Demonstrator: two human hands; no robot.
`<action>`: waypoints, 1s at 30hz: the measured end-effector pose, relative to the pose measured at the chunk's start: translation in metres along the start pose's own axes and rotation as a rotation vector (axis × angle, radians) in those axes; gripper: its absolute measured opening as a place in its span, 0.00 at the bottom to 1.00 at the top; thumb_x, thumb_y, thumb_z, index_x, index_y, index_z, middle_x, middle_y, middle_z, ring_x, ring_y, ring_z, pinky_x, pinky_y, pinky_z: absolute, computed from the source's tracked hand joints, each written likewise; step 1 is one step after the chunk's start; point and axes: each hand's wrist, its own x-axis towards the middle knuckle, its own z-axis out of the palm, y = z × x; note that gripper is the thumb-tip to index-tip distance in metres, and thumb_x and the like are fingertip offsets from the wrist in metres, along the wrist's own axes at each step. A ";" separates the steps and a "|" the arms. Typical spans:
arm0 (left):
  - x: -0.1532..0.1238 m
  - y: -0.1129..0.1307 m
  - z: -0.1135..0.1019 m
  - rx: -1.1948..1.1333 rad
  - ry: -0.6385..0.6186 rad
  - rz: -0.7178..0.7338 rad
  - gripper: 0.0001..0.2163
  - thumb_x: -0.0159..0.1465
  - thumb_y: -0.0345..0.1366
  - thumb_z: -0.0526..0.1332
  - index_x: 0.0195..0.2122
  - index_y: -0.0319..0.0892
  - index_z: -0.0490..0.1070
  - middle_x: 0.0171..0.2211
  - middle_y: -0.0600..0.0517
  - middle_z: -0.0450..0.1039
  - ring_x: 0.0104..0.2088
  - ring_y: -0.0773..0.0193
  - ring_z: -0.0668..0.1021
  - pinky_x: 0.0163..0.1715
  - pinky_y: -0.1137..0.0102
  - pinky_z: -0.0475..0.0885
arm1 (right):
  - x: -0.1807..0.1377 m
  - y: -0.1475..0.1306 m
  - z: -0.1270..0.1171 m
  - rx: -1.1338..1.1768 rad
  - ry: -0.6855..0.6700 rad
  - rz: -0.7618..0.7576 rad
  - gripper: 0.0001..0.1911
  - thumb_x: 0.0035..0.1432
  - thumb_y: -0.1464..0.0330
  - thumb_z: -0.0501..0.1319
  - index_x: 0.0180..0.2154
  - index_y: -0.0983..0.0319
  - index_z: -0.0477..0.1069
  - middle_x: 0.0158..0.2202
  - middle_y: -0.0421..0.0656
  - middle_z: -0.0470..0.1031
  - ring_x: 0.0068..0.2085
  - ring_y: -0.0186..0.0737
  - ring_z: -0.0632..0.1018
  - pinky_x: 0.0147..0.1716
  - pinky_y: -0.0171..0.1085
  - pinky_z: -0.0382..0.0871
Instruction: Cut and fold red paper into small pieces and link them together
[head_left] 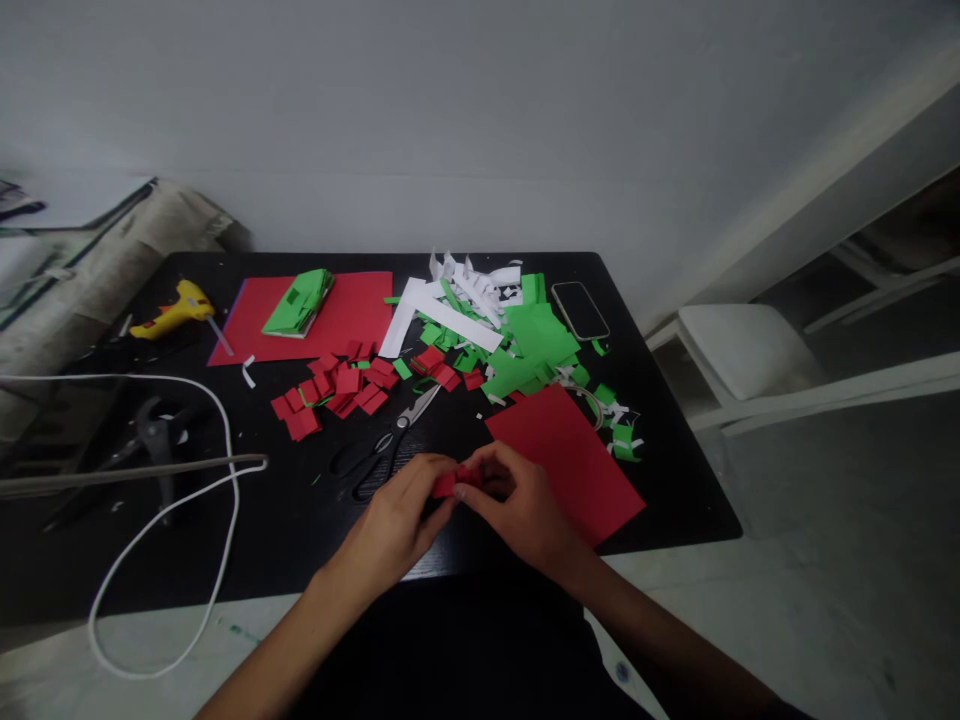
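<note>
Near the front edge of the black table (652,500), my left hand (405,505) and my right hand (521,495) meet around a small folded piece of red paper (448,484). Fingers of both hands pinch it, and they cover part of it. Just left of my hands lie scissors (386,440) with black handles, their blades pointing away to the right. A red sheet (570,460) rests beside and partly behind my right hand. Beyond the scissors is a loose pile of folded red paper pieces (349,380).
Green paper scraps (536,340) and white strips (465,320) spread across the back, beside a phone (580,311). A green folded stack (300,303) lies on another red sheet (360,300). At left are a yellow glue gun (176,310), pliers (157,440) and a looped white cable (229,540).
</note>
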 end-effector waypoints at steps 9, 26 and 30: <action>-0.001 0.000 -0.002 -0.026 0.029 0.016 0.11 0.70 0.30 0.60 0.52 0.45 0.67 0.49 0.46 0.75 0.49 0.59 0.80 0.48 0.64 0.78 | 0.001 0.005 -0.001 -0.064 0.046 -0.050 0.04 0.59 0.68 0.64 0.37 0.59 0.71 0.35 0.42 0.78 0.37 0.39 0.81 0.38 0.37 0.77; 0.003 0.005 0.002 -0.242 0.115 -0.375 0.08 0.70 0.41 0.60 0.43 0.45 0.75 0.31 0.54 0.78 0.30 0.65 0.80 0.28 0.72 0.73 | -0.003 0.000 -0.001 -0.019 0.059 -0.093 0.06 0.60 0.71 0.64 0.40 0.59 0.74 0.39 0.42 0.80 0.40 0.39 0.82 0.41 0.36 0.78; 0.003 0.008 0.001 -0.234 0.176 -0.355 0.07 0.69 0.39 0.61 0.42 0.43 0.76 0.30 0.54 0.77 0.28 0.66 0.79 0.27 0.74 0.72 | -0.004 -0.001 -0.002 0.003 0.045 -0.095 0.05 0.60 0.71 0.65 0.40 0.59 0.75 0.39 0.41 0.80 0.41 0.38 0.82 0.41 0.35 0.78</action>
